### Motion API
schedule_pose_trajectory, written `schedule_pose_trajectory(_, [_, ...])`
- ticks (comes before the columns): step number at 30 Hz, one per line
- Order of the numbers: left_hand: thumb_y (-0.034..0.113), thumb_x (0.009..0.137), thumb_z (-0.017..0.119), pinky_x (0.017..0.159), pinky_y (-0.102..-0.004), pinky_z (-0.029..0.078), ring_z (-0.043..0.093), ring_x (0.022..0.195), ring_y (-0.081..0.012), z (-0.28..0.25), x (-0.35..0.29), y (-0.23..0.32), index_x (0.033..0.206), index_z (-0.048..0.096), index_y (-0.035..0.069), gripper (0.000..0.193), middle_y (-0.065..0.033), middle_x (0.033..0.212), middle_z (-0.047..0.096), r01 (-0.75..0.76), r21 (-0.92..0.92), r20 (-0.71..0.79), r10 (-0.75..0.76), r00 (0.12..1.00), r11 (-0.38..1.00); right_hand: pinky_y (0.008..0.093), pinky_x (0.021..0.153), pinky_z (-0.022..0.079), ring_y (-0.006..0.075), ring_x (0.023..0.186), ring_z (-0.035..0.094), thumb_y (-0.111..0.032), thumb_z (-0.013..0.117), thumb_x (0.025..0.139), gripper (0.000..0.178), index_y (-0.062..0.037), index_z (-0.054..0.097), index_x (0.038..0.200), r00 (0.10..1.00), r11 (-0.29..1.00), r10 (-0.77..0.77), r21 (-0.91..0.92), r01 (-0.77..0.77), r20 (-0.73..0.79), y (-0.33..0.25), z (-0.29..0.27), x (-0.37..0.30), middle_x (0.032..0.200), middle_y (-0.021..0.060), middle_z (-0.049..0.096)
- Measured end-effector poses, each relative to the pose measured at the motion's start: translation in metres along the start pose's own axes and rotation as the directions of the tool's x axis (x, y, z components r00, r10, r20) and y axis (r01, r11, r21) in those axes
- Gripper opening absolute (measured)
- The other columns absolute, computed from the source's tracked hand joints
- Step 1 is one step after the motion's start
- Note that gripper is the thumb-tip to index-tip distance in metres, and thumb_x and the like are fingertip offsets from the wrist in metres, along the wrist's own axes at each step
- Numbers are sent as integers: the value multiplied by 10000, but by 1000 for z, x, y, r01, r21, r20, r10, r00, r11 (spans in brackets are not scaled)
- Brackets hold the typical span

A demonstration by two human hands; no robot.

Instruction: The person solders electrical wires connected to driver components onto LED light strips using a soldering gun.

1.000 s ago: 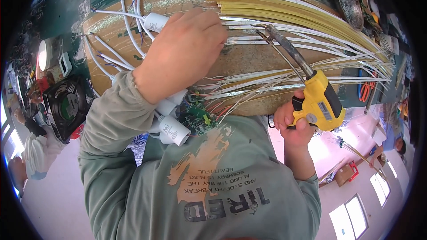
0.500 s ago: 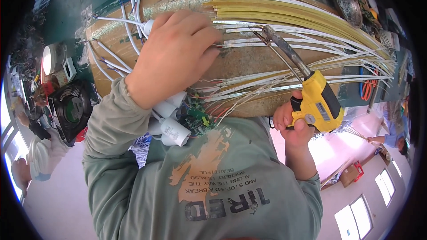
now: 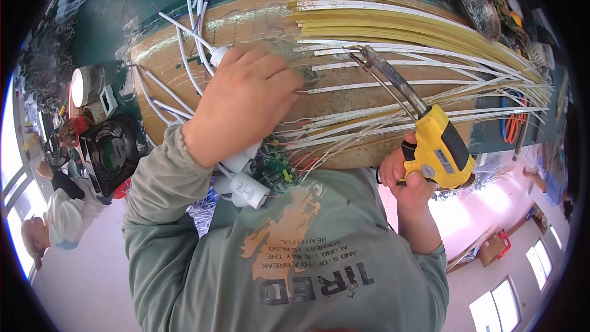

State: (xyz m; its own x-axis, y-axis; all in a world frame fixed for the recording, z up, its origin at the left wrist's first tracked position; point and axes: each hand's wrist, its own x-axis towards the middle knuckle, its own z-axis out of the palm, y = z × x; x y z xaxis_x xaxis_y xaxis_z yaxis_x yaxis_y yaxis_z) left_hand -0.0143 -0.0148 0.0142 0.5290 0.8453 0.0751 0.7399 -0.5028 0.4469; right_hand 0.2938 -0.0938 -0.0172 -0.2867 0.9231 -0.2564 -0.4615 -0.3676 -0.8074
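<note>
The yellow soldering gun [image 3: 444, 147] is gripped in my right hand [image 3: 405, 175], the fingers wrapped round its handle. Its long metal barrel slants up and left, the tip above the white LED strips [image 3: 393, 52]. My left hand [image 3: 246, 95] is closed over the board, thumb and fingers pinched at a thin wire [image 3: 300, 91] on the end of one strip. Beside its knuckles a white cylindrical housing [image 3: 218, 55] with a white cable sticks out; the palm hides what else it may hold. More white cylinders [image 3: 247, 190] and a green circuit board [image 3: 279, 172] lie below my left wrist.
A brown board [image 3: 344, 101] covers the green table [image 3: 104, 6]. Yellow-backed strips [image 3: 381, 24] are bundled along its far side. At left stand a black fan [image 3: 112, 155] and a white round container [image 3: 80, 86]. Another person [image 3: 67, 215] is at the far left.
My left hand has drawn one strip's end nearer to me, away from its neighbour. The white housing beside it shifted too. My right hand keeps the soldering gun nearly still.
</note>
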Motion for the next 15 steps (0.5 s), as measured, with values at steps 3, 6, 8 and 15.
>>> schedule_pose_trajectory(3, [98,755,715,815,-385,454,588,863,-260,1,2,-1,919,680,100,168,-41,896,620,-30,-44,-24,29,999,999,295,525,404,141,572,464,-342,765,844,725,-2,415,1380,1000,999,-12,-36,12,8,0,2,0,712,33,497])
schedule_pose_trajectory(6, [78,742,717,791,-388,468,598,855,-265,3,4,-5,927,687,96,188,-44,892,624,-73,-67,-34,71,997,995,293,529,408,139,576,462,-321,744,862,686,16,415,1362,999,998,-26,-61,28,36,0,4,0,706,31,491])
schedule_pose_trajectory(8, [67,734,718,778,-391,475,602,850,-267,4,4,-6,928,689,93,199,-46,889,626,-91,-81,-41,88,995,993,276,479,400,130,514,453,-367,773,839,719,-7,427,1356,1000,996,-18,-89,17,0,1,5,0,685,16,495])
schedule_pose_trajectory(15, [50,676,699,762,-368,486,607,844,-242,4,5,-9,929,692,85,255,-38,882,618,-150,27,-81,151,985,988,271,493,390,123,532,452,-356,772,836,696,11,440,1326,1000,962,29,-270,-30,-5,0,-1,-13,686,18,490])
